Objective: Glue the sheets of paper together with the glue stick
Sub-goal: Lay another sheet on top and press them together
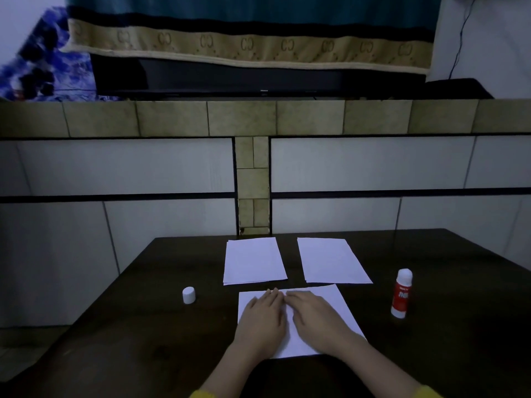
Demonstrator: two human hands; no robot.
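**Both hands flat on the near sheet**

The left hand (263, 317) and the right hand (314, 313) lie palm-down side by side on the near sheet of paper (339, 308), fingers straight and close together, pressing on it and gripping nothing. The fingertips of both hands point away from the person and nearly meet close to the sheet's far edge, the left hand's tips reaching just up to that edge. The sheet sits slightly askew on the dark wooden table (149, 334), and its near left part is hidden under the hands and wrists.

Beyond the fingertips, apart from the near sheet, lie two more lots of paper. The left stack (253, 261) is straight ahead of the left hand's fingers; its near edge shows more than one layer. The right stack (332, 259) lies ahead and to the right of the right hand's fingers, with a strip of bare table between the two.

The glue stick (401, 294) stands upright well to the right of the right hand, off the paper, red-labelled with a white top. Its white cap (188, 295) stands on the table to the left of the left hand's fingers, near the sheet but not touching it.

A yellow cuff (201, 394) shows at the left wrist.
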